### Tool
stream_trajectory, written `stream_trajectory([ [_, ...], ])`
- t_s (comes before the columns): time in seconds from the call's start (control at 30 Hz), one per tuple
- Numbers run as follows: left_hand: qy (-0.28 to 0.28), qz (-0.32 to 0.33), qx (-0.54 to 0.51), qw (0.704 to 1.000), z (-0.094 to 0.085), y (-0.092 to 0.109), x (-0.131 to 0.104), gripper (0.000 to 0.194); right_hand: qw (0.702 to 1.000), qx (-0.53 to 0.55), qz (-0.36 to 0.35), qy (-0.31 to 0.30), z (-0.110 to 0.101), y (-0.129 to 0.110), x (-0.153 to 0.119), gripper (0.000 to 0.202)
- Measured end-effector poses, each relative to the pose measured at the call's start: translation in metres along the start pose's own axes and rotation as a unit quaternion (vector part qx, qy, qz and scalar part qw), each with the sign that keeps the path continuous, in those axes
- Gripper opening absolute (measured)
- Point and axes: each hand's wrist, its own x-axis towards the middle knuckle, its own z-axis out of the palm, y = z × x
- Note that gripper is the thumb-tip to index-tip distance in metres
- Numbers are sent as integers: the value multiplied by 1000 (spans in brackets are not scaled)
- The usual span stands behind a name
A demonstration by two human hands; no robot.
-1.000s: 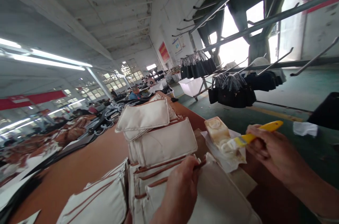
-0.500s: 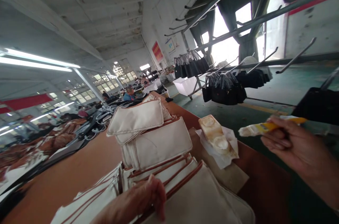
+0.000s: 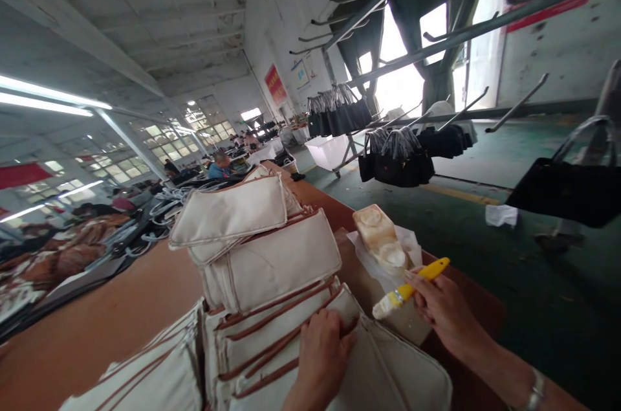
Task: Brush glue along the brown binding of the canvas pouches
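My right hand [image 3: 444, 307] grips a yellow-handled paintbrush [image 3: 412, 287], its bristles coated in white and pointing down to the left. Just behind the brush, a glue-smeared plastic container [image 3: 381, 230] lies on white paper. My left hand [image 3: 326, 353] is closed over the brown top edge of a cream bag piece [image 3: 388, 366], with its fingertips hidden in the fold. Overlapping cream pieces with brown edges [image 3: 262, 336] lie beside that hand. Beyond them rises a stack of cream pieces [image 3: 286, 255].
A brown table [image 3: 160, 294] carries the pieces. Dark straps and brown-and-white material [image 3: 63, 249] lie at left. On the right, metal racks [image 3: 466, 32] hold black bags [image 3: 402, 162]. A person [image 3: 220, 166] sits far back. A white scrap [image 3: 501, 215] lies on the floor.
My right hand has brought the brush left and down, from beside the table to near the container. My left hand has moved right and closed on a cream piece's edge. The view has shifted slightly.
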Motion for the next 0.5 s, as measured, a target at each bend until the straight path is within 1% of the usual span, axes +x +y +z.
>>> stream_trajectory([
  [0.1, -27, -9, -82, 996, 2, -4, 2, 11, 997, -62, -27, -23, 9, 9, -4, 31],
  [0.23, -65, 2, -131, 989, -4, -11, 1, 17, 982, -154, -85, -73, 26, 15, -6, 33],
  [0.3, -71, 8, -155, 985, -8, -13, -1, 19, 978, -164, -108, -71, 31, 13, -5, 33],
  [0.4, -70, 11, -200, 977, -13, -14, -5, 21, 979, -159, -114, -56, 35, 7, -7, 34],
  [0.43, -71, 10, -214, 974, -14, -13, -7, 21, 980, -158, -108, -59, 35, 4, -9, 34],
  [0.5, -77, 9, -229, 970, -16, -9, -10, 21, 977, -161, -103, -95, 34, -2, -14, 33],
])
